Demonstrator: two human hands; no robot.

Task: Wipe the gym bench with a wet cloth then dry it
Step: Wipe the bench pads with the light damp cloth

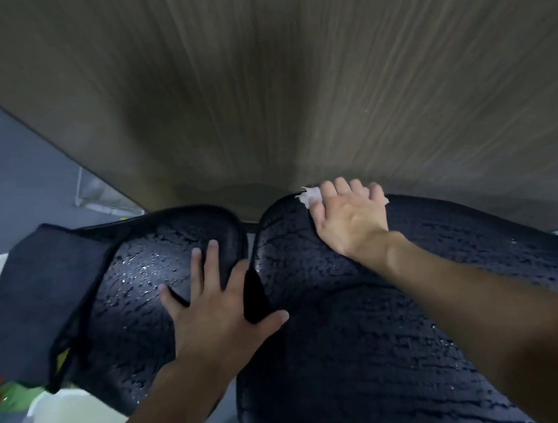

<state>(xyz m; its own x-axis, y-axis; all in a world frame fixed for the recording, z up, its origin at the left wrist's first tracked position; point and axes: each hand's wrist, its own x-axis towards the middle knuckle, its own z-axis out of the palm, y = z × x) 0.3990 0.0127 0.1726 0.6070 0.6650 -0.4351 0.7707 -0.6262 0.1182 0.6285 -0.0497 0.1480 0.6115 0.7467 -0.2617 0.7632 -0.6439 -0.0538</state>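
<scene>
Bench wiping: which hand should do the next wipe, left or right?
Right, probably. The right hand presses the pale cloth flat against the far edge of the bench. The left hand lies flat, fingers spread, with no cloth under it, so it looks better for steadying.

Both bare arms reach forward; left hand splayed flat, palm down; right hand farther out, fingers together, pressing down.
</scene>
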